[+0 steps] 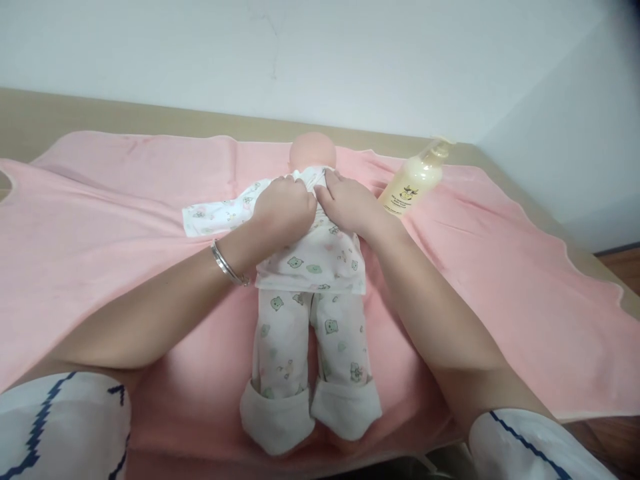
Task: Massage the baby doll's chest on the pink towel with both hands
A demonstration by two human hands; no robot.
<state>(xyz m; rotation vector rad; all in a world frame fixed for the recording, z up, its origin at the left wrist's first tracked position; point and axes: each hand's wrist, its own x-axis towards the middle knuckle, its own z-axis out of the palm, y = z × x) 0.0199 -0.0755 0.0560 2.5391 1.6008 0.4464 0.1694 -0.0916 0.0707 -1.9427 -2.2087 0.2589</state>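
Observation:
A baby doll lies on a pink blanket, its bald head (313,151) pointing away from me. It wears a white baby shirt (320,261) printed with small green animals, and matching trousers (283,327) with wide white turned-up ends. My left hand (289,208), a silver bangle on its wrist, is closed in a fist on the upper front of the shirt. My right hand (345,200) is bent over the shirt just below the neck, thumb and fingers on the cloth. Fabric bunches between both hands. One shirt sleeve (215,217) stretches flat to the left.
The pink blanket (475,267) has wavy edges and covers most of a beige surface (100,113). To the right of the doll, a pump bottle (411,180) of pale yellow liquid lies tilted. A white wall (200,60) rises behind.

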